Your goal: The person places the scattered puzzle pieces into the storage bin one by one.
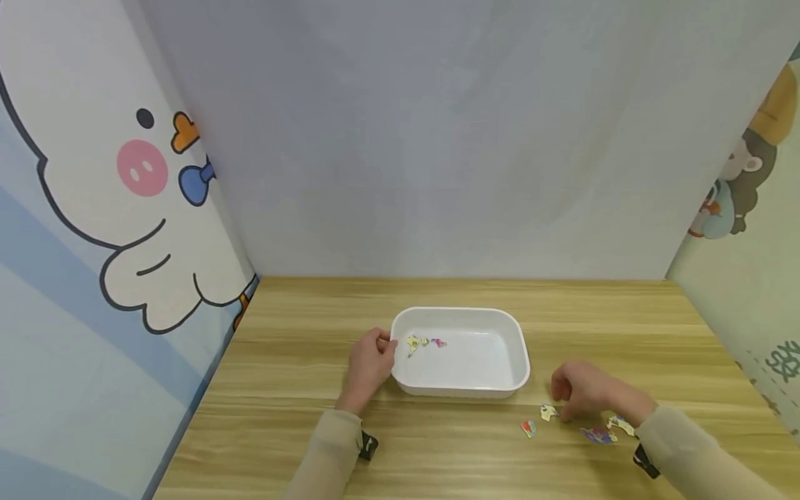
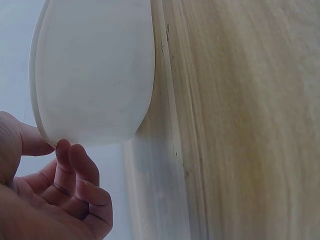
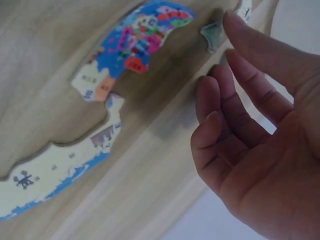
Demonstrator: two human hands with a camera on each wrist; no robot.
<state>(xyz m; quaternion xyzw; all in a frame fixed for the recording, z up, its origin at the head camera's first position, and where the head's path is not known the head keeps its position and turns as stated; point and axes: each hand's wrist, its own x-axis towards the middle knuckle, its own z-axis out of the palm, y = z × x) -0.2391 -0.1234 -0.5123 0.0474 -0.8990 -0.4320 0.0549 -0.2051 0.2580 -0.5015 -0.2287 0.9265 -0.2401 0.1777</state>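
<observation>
Head: gap parts right hand (image 1: 582,389) from tray edge (image 1: 524,357).

Toward the desk's (image 1: 300,312) near right corner, a cream piece (image 1: 616,421) lies partly covered by the wrist of the right hand (image 1: 584,390); the right wrist view cuts off one end. Its tiny labels, like those on the blurry blue piece (image 3: 135,40), I can't read. Prints on the small pieces (image 1: 413,344) inside the tray (image 1: 462,391) are equally illegible. The left hand (image 1: 369,367) hides some of its own fingers overhead; the desk's near edge is cropped away.
</observation>
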